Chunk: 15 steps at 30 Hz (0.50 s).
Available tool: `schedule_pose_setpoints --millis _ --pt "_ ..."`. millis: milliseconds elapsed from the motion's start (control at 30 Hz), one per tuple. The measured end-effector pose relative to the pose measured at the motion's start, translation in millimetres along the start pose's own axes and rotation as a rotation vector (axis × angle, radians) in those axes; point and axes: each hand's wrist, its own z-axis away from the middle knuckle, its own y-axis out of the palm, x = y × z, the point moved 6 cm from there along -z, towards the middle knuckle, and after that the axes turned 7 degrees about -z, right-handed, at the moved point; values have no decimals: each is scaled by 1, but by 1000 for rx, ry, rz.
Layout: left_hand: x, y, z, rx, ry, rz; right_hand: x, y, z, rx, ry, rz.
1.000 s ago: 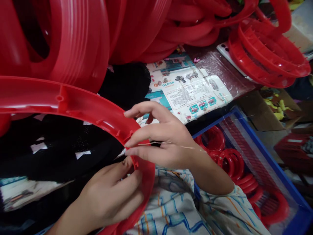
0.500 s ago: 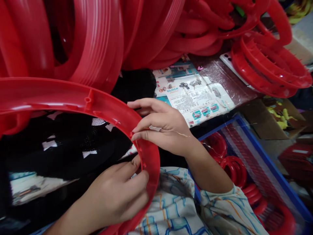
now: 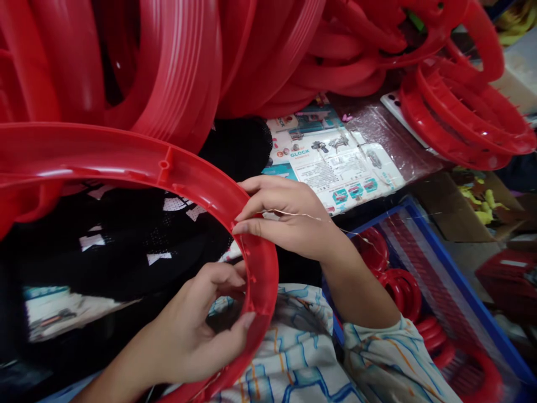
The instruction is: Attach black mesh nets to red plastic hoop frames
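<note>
A large red plastic hoop point(image 3: 126, 159) curves across the left half of the view, held over my lap. My right hand point(image 3: 289, 221) grips its rim at the right side, fingers pressed along the edge, with a thin pale thread running across the knuckles. My left hand point(image 3: 201, 330) is curled round the hoop's lower inner edge, thumb and fingers pinching near small pegs on the rim. Black mesh netting point(image 3: 138, 252) with white tags lies inside and behind the hoop.
A big pile of red hoops point(image 3: 251, 50) fills the top. More stacked red rims point(image 3: 461, 112) sit at the upper right. A printed toy card point(image 3: 335, 162) lies in plastic. A blue crate point(image 3: 457, 268) at the right holds small red rings point(image 3: 403, 291).
The hoop has turned clockwise through my hands, its moulded boss sliding right. My right hand shifted slightly right along the rim; my left hand loosened from flat to curled round the inner edge.
</note>
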Motion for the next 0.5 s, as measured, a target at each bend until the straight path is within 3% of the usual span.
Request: schedule_pose_setpoints --millis 233,500 --pt "-6 3 -2 159 -159 207 0 2 1 -26 10 -9" --pt "12 11 18 418 -328 222 0 1 0 -12 22 -25"
